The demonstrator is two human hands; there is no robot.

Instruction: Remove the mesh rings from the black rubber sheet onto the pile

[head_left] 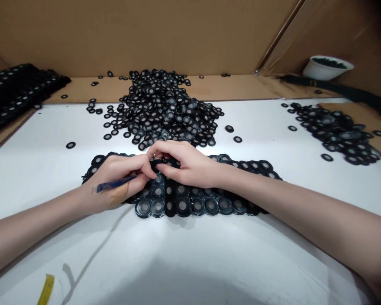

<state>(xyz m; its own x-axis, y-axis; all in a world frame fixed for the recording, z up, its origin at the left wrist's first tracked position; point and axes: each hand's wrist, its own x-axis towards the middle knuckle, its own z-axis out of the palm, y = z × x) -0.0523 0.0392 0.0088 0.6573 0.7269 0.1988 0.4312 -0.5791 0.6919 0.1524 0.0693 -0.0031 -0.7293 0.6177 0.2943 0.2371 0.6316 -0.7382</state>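
A dark band of joined black rings with grey centres (211,206) lies across the white table in front of me. My left hand (122,180) rests on its left part, closed round a slim dark blue tool (116,183) whose tip is hidden. Tape is wrapped round a digit of that hand. Fingertips of my right hand (186,165) are bent down onto the band, touching or nearly touching the left fingertips. Between them is a black ring (157,164), pinched by the right thumb and fingers.
Behind the band rises a large pile of loose black rings (171,110). A smaller pile (339,133) lies at right, below a white bowl (325,70). Rolled ring sheets (15,93) sit at far left. A yellow strip (46,290) is at the front left. Cardboard walls (146,34) stand behind.
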